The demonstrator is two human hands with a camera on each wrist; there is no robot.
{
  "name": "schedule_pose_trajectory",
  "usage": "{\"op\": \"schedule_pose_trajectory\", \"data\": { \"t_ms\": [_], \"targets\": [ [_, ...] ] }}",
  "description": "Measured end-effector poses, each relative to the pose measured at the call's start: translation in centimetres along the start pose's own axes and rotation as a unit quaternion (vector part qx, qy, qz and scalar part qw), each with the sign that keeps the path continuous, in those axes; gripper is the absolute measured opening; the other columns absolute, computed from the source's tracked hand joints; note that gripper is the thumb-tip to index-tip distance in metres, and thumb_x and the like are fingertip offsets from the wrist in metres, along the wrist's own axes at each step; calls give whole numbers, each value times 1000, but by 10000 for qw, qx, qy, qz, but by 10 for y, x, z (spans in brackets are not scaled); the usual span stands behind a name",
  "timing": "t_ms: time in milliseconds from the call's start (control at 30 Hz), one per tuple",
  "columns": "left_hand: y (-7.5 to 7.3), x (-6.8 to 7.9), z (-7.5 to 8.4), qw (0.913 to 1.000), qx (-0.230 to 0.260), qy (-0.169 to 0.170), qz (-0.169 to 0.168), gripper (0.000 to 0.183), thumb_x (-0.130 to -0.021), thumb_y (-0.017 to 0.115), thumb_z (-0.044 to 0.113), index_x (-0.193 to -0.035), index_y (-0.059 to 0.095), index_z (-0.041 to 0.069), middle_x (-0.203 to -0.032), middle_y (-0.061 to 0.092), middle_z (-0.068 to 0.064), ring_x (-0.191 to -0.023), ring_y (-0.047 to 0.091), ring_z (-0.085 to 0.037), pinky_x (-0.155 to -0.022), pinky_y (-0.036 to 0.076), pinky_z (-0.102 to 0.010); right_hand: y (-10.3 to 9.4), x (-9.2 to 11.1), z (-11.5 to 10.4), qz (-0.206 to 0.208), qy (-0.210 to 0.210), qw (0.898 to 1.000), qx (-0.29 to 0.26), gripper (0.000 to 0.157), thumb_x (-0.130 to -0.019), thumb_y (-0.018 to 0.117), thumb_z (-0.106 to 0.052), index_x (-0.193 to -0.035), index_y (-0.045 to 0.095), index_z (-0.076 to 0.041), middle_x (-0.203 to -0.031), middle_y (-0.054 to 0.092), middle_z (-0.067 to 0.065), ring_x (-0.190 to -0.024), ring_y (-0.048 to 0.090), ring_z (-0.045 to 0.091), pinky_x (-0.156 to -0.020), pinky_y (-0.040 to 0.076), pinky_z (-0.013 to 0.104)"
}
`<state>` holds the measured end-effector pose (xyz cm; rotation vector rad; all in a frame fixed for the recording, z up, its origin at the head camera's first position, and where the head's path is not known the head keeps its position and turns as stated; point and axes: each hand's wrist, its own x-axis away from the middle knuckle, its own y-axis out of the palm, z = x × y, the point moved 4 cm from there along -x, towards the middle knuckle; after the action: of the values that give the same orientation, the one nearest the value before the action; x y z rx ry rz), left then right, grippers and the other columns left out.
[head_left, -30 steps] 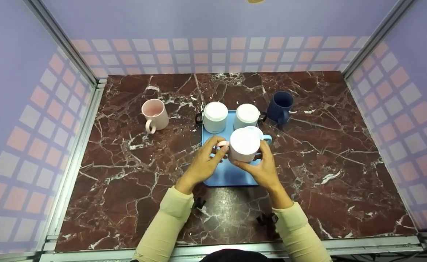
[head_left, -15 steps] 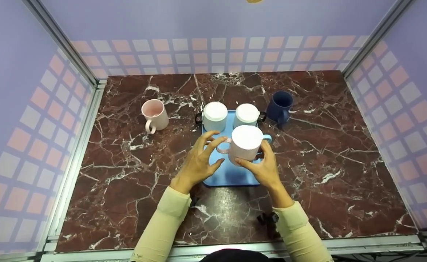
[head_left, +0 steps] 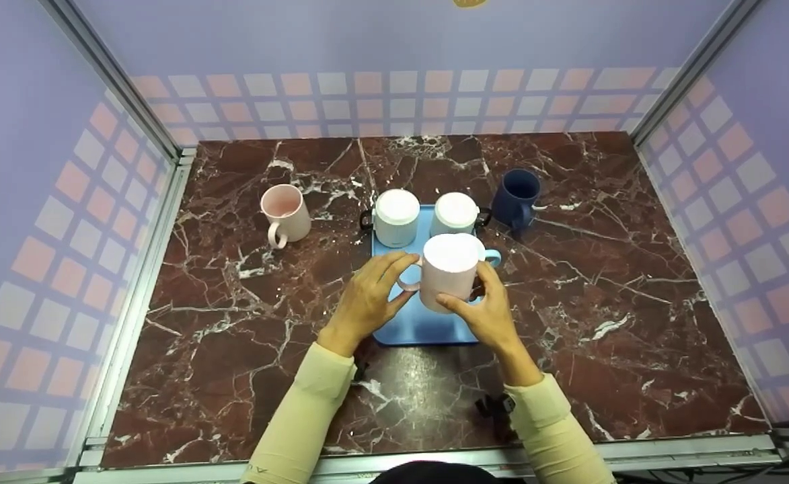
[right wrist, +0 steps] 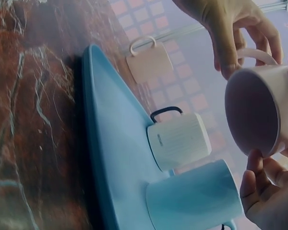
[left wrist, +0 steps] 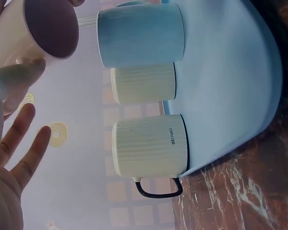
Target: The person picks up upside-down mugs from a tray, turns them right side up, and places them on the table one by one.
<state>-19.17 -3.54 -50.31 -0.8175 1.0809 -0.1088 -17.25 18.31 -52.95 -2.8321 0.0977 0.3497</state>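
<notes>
A pale pink mug (head_left: 448, 286) is held upside down above the blue tray (head_left: 428, 329), its dark inside showing in both wrist views. My right hand (head_left: 490, 310) grips its body from the right, thumb in front. On the other side, my left hand (head_left: 364, 300) has thumb and forefinger at the mug's handle, appearing to pinch it, with other fingers extended. Just behind stands a light blue mug (left wrist: 139, 36) on the tray. Two white ribbed mugs, one at the back left (head_left: 397, 225) and one at the back right (head_left: 455, 212), rest upside down with black handles outward.
Left of the tray, a second pink mug (head_left: 288, 218) stands upright on the dark red marbled table (head_left: 233, 349). An upright navy mug (head_left: 517, 198) is close to the tray's back right corner. Tiled panels (head_left: 421, 101) enclose the table at back and sides.
My left hand came off the handle, spread its fingers, then came back to it. The held mug shifted slightly right, then slightly left. My right hand kept its grip.
</notes>
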Motion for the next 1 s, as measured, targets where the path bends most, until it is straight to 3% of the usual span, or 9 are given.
{"op": "schedule_pose_trajectory", "data": {
  "t_ms": [233, 367, 467, 633, 800, 1000],
  "targets": [
    [-4, 0, -2, 9997, -205, 111, 4, 64, -78, 90, 17, -135, 62, 9, -123, 70, -5, -105, 68, -21, -95, 57, -31, -3, -2, 0, -438, -20, 9990, 112, 58, -81, 86, -22, -133, 64, -11, -122, 65, 7, -97, 60, 27, -79, 50, 37],
    [-5, -1, -3, 9998, -161, 89, -2, 64, -77, 91, 18, -135, 63, 10, -122, 72, -4, -106, 68, -21, -95, 57, -31, -3, -2, 0, -710, 56, 9967, -394, 60, -86, 81, -15, -141, 59, -8, -129, 66, 10, -108, 64, 24, -92, 52, 38],
    [-6, -1, -4, 9999, -64, 60, -111, 64, -79, 90, 21, -136, 63, 10, -123, 72, -4, -107, 68, -21, -97, 57, -32, -3, -2, 0, -844, 88, 9936, -746, 60, -86, 77, -8, -143, 56, -3, -128, 67, 15, -109, 66, 24, -94, 54, 35],
    [-5, -1, -5, 9991, 193, 107, -355, 66, -82, 88, 24, -140, 59, 9, -128, 69, -6, -114, 67, -22, -104, 54, -32, -4, -2, 0, -754, 238, 9924, -938, 54, -88, 75, -5, -139, 57, 2, -121, 69, 18, -104, 68, 21, -86, 58, 30],
    [-6, -1, -3, 9988, 311, 262, -268, 62, -86, 86, 31, -140, 60, 11, -136, 63, -6, -120, 65, -21, -108, 51, -29, -3, -2, -1, -528, 484, 9902, -1200, 43, -92, 68, -5, -132, 59, 7, -112, 70, 22, -96, 71, 20, -78, 62, 32],
    [-5, 1, 3, 9977, 197, 634, -105, 34, -87, 85, 31, -114, 73, 14, -132, 67, -3, -115, 66, -20, -102, 55, -32, -5, -4, -1, -360, 627, 9895, -1248, 39, -94, 63, -8, -130, 62, 9, -106, 71, 23, -89, 73, 18, -74, 62, 30]
  ]
}}
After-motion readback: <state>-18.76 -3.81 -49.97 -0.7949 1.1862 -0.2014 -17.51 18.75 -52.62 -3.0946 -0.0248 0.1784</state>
